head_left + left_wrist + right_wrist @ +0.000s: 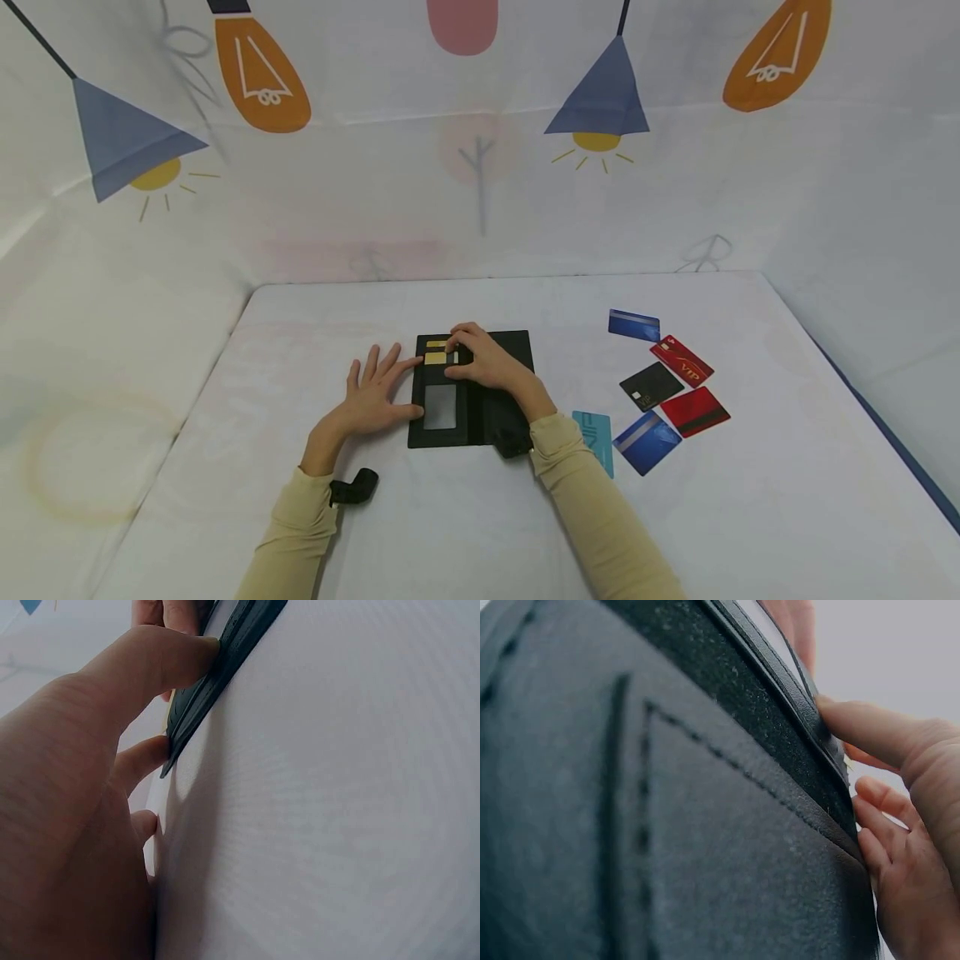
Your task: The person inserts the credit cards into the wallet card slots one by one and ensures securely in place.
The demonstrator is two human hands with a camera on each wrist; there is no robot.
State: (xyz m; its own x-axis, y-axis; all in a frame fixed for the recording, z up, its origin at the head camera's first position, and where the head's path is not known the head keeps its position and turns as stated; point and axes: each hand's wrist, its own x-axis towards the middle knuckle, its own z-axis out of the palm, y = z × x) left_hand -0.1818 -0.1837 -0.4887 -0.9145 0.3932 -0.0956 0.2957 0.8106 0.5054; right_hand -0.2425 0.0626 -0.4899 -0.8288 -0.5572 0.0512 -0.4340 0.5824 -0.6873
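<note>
A black wallet [437, 437] lies unfolded on the white table, with a clear window [440, 407] and card slots on its left panel. Two yellow cards show in the slots, the lower yellow card [435, 358] and one above it. My right hand [486, 364] reaches over the wallet, thumb and bent fingers pinching the lower card's right end. The right thumb [870, 727] touches the slot panel's edge in the right wrist view. My left hand [372, 400] rests with spread fingers, its thumb [165, 660] and forefinger touching the wallet's left edge.
Right of the wallet lie several loose cards: a light blue card [596, 437], blue cards [647, 443], red cards [682, 361] and a black card [651, 386]. A white cloth wall [375, 192] with printed lamps stands behind the table.
</note>
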